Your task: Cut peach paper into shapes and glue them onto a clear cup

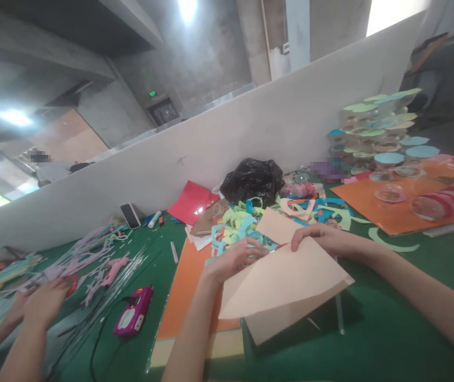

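Observation:
A bent peach-coloured sheet of paper point(286, 281) is raised slightly above the green table. Its lower part curves under, so two layers show. My right hand point(318, 237) pinches the far edge, fingers curled over the top. At the left of that edge, my left hand point(237, 260) is closed on the same sheet; its fingertips are partly hidden. A small red and shiny bit shows between the hands, too blurred to name. Another peach sheet point(277, 225) lies just beyond, beside green and blue paper scraps point(238, 223).
A co-worker's hands point(46, 300) work at the left among pink strips point(111, 270). A magenta device point(134, 310) with a cable lies between us. Behind are a black plastic bag point(253, 180) and a phone point(130, 216). Stacked clear cups point(370, 132) stand at the right by orange sheets point(386, 209).

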Available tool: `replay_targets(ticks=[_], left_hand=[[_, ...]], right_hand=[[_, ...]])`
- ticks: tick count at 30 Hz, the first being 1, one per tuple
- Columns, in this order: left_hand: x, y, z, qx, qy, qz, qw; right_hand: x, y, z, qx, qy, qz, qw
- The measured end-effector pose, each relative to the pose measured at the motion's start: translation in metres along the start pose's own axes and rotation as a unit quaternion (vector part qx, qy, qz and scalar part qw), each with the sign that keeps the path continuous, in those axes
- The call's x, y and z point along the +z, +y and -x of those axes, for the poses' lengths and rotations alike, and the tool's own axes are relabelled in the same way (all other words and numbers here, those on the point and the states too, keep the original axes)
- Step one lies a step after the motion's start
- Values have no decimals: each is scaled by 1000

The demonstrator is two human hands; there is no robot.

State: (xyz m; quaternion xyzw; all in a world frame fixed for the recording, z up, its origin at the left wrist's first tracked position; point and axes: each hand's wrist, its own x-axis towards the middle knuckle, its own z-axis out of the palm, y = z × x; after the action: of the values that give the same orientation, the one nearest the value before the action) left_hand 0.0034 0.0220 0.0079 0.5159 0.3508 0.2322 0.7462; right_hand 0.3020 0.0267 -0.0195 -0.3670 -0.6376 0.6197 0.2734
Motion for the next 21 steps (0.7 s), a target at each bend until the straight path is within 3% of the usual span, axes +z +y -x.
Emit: replay_targets(ticks=[3, 6, 9, 16, 21], left_hand=[[19, -3, 0, -54, -26, -69, 996], [29, -7, -1, -64, -39, -51, 996], [31, -11, -6, -16, 2, -13, 1000], [34, -14, -17, 56, 114, -4, 992], [39, -15, -18, 78, 158, -19, 984]], right_hand=[[5, -5, 4, -21, -12, 17, 1000], [9, -15, 9, 4, 66, 31, 997], [11, -21, 11, 35, 146, -16, 988], [14, -7, 1, 8, 94, -142, 985], [15, 0, -6, 13, 140, -165, 976]])
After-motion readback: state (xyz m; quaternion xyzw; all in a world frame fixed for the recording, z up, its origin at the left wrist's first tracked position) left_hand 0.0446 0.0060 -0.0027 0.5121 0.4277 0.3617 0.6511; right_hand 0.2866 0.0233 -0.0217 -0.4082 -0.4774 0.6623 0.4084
